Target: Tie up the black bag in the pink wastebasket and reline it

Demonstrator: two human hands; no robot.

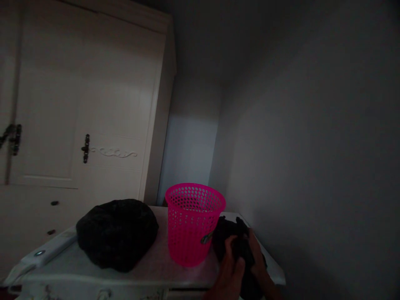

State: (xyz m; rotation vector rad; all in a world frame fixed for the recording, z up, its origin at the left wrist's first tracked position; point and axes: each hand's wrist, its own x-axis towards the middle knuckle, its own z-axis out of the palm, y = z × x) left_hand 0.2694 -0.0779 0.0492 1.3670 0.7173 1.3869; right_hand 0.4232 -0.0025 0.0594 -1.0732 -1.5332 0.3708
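Observation:
At the right end of the tabletop, both hands are on a crumpled black plastic bag [230, 229]. My left hand [229, 268] is closed on its near side, fingers bent and thumb showing. On the far right side, my right hand [258, 256] grips the same bag, its fingers partly hidden by the black material. Just left of the bag stands an upright pink perforated plastic wastebasket [187, 233]. A small shiny greyish piece [206, 238] shows against the basket's side; its kind is unclear. Further left lies a large, rounded black bundle [117, 235], with dark details hard to make out.
A white power strip [46, 252] lies along the left edge of the white tabletop [156, 271]. A tall white wardrobe [115, 104] with dark handles stands behind on the left. The grey wall [306, 146] runs close along the right side. The room is dim.

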